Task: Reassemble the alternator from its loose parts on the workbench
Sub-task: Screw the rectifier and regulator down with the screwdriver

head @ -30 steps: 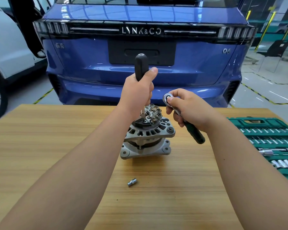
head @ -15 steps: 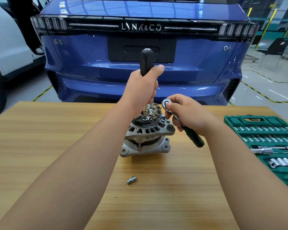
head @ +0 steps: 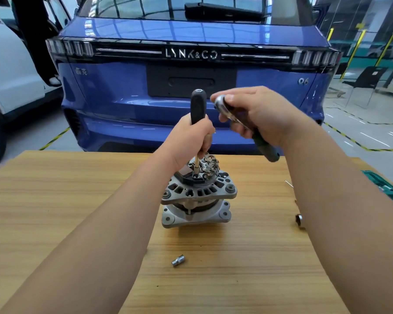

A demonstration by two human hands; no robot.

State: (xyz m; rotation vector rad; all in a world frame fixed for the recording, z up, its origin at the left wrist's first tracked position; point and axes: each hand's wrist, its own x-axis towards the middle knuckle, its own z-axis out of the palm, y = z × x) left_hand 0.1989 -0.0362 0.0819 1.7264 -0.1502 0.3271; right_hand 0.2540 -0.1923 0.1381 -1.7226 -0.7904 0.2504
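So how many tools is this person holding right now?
2. A black-handled driver in the left hand, upright with its tip on the alternator; a ratchet in the right hand, held in the air beside it.

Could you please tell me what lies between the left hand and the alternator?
In the head view, only the driver shaft, running from the left hand down onto the top of the alternator.

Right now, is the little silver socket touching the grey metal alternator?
No, the little silver socket lies apart from the grey metal alternator, with bare wooden workbench between them.
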